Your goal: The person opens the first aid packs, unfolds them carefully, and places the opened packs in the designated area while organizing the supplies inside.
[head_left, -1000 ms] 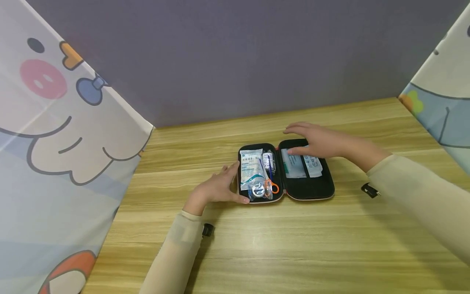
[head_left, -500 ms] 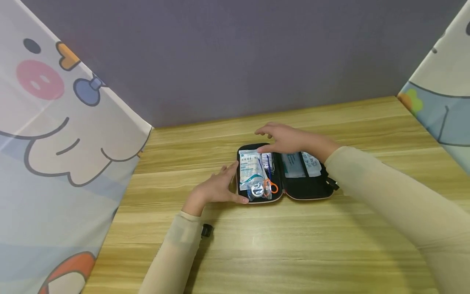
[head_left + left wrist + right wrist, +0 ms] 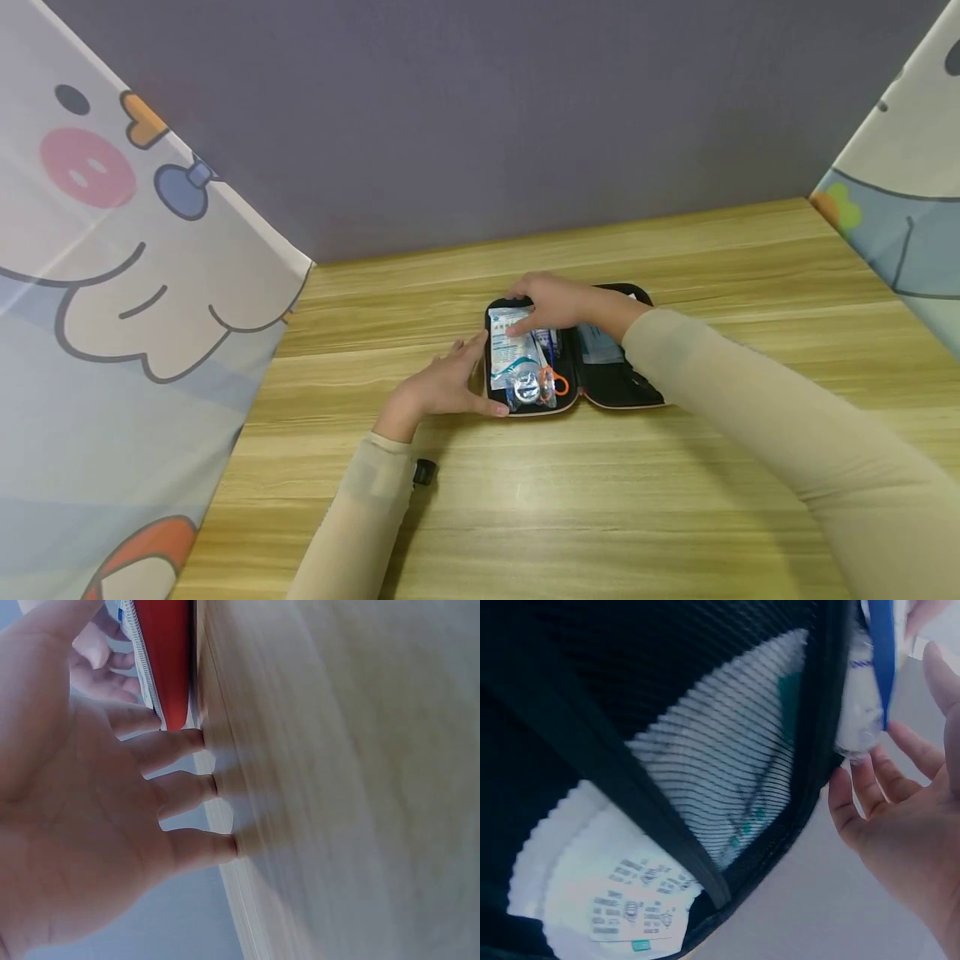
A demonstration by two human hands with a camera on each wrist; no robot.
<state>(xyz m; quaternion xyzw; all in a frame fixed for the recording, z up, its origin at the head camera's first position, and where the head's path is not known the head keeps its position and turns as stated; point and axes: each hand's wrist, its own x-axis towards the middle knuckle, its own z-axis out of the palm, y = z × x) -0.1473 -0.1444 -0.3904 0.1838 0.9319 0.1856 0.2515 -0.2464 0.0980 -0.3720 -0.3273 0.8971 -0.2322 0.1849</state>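
Observation:
An open zip case [image 3: 611,385], black inside, lies flat on the table. Its left half holds a white printed packet [image 3: 510,358], a round white roll [image 3: 527,387] in clear wrap and orange-handled scissors [image 3: 561,382]. My left hand [image 3: 442,388] rests along the case's left side, thumb at the near corner; in the left wrist view its fingertips touch the wood beside the red shell [image 3: 166,660]. My right hand [image 3: 553,302] reaches over the left half, thumb above the packet, other fingers at the far edge. A white wrapped cylinder [image 3: 859,712] shows near its fingers in the right wrist view.
The case's right half has a mesh pocket [image 3: 727,735] with white packets, partly hidden by my right sleeve [image 3: 720,367]. A grey panel [image 3: 495,125] stands behind the wooden table [image 3: 525,517]. Printed cartoon cloths hang at left and right.
My right hand has moved left from above the case's right half, then lowered over the packet in the left half. My left hand has stayed at the case's side.

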